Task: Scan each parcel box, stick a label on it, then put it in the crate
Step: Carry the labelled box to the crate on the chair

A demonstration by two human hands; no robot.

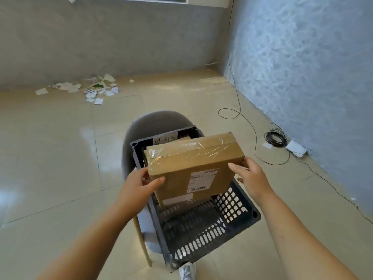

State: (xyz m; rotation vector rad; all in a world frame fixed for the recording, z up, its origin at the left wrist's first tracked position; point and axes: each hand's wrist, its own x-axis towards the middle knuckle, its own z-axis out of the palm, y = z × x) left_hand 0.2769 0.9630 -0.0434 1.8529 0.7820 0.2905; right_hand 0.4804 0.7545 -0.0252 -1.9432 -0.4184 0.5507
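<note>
Left hand [139, 184] grips the parcel box [193, 164] at its near left corner, thumb on top. Right hand [252, 176] holds the right edge, thumb also on top. The box hangs tilted above the far end of one crate [201, 229], which sits on a grey chair [141, 126]. A second parcel [171, 139] shows partly at the crate's far edge. The held box carries two white labels [201, 178].

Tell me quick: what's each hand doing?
Left hand: grips the parcel box, lower left corner.
Right hand: holds its right edge.
</note>
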